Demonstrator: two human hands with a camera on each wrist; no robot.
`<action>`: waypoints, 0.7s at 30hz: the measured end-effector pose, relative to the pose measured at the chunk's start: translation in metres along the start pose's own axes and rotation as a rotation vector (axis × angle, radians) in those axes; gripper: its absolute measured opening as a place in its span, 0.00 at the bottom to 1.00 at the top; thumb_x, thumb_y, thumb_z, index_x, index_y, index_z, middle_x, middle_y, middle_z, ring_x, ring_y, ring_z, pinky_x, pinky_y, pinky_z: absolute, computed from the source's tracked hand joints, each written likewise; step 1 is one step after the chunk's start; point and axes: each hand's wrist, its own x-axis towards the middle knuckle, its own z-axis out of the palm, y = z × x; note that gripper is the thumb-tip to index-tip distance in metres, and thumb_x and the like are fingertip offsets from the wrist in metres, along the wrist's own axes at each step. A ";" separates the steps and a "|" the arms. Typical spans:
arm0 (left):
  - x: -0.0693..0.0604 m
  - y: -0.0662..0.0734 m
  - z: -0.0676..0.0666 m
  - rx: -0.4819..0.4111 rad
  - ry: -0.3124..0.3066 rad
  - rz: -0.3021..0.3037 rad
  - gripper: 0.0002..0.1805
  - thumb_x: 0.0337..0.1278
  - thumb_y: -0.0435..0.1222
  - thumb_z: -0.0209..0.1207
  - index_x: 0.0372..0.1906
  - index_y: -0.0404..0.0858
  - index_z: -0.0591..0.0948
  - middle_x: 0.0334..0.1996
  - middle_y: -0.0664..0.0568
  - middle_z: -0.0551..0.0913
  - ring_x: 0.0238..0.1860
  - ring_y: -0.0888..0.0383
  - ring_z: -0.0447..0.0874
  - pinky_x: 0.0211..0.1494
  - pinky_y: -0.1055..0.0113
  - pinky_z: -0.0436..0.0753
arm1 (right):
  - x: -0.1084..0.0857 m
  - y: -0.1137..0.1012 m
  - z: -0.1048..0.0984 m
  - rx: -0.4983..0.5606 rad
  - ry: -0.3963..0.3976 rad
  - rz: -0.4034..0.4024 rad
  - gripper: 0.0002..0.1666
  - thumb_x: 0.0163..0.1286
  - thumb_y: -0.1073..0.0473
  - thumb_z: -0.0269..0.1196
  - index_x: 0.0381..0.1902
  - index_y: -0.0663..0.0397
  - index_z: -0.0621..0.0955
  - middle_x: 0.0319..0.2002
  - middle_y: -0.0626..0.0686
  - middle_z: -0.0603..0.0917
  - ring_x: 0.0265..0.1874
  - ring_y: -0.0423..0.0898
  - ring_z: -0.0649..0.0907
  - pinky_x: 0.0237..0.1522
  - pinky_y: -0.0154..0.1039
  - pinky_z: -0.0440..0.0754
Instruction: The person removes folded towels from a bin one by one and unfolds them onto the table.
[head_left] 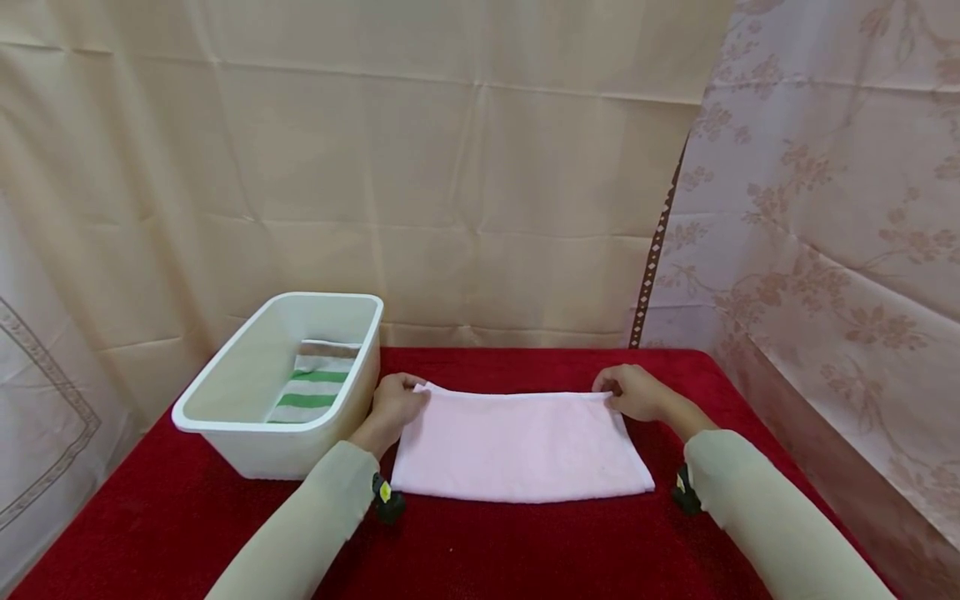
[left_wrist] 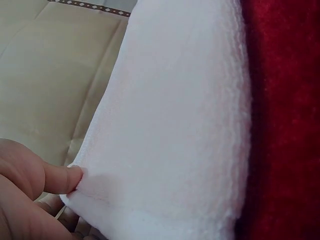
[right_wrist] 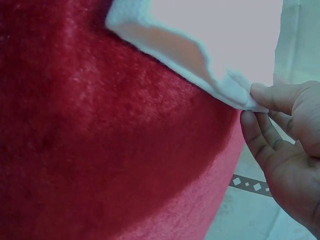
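Note:
A pale pink cloth (head_left: 521, 450) with white edges lies folded in a wide rectangle on the red table cover. My left hand (head_left: 397, 404) pinches its far left corner; in the left wrist view the thumb of that hand (left_wrist: 30, 190) presses on top of the cloth (left_wrist: 165, 110). At the far right corner, my right hand (head_left: 637, 393) pinches the cloth between thumb and fingers. The right wrist view shows this hand (right_wrist: 290, 135) at the corner of the cloth (right_wrist: 225, 40), with the layers slightly parted along the side edge.
Left of the cloth stands a white plastic basin (head_left: 258, 450), close beside my left hand. Inside it lies a striped cloth (head_left: 318, 387) in green, white and brown. The red table cover (head_left: 540, 550) extends in front, and beige curtains (head_left: 450, 167) hang behind.

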 end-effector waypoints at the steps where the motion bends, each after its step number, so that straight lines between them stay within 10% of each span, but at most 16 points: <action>1: 0.000 0.000 0.000 0.002 0.000 0.005 0.12 0.63 0.31 0.63 0.49 0.32 0.83 0.55 0.38 0.79 0.54 0.44 0.75 0.57 0.52 0.79 | 0.000 0.000 -0.001 -0.005 0.003 0.002 0.11 0.67 0.72 0.65 0.43 0.55 0.86 0.38 0.50 0.85 0.39 0.48 0.80 0.46 0.47 0.83; 15: 0.006 0.022 -0.007 -0.009 0.032 0.092 0.12 0.66 0.31 0.60 0.51 0.32 0.80 0.58 0.37 0.76 0.58 0.43 0.72 0.66 0.49 0.74 | -0.001 -0.007 -0.028 -0.072 0.046 -0.113 0.10 0.66 0.72 0.66 0.41 0.54 0.85 0.38 0.50 0.86 0.40 0.48 0.83 0.47 0.51 0.84; 21: 0.009 0.039 -0.012 -0.074 0.070 0.172 0.10 0.67 0.30 0.59 0.50 0.31 0.79 0.44 0.40 0.76 0.46 0.48 0.73 0.47 0.60 0.77 | 0.000 -0.013 -0.045 -0.073 0.098 -0.149 0.10 0.66 0.73 0.65 0.42 0.58 0.84 0.38 0.51 0.86 0.41 0.50 0.83 0.48 0.54 0.83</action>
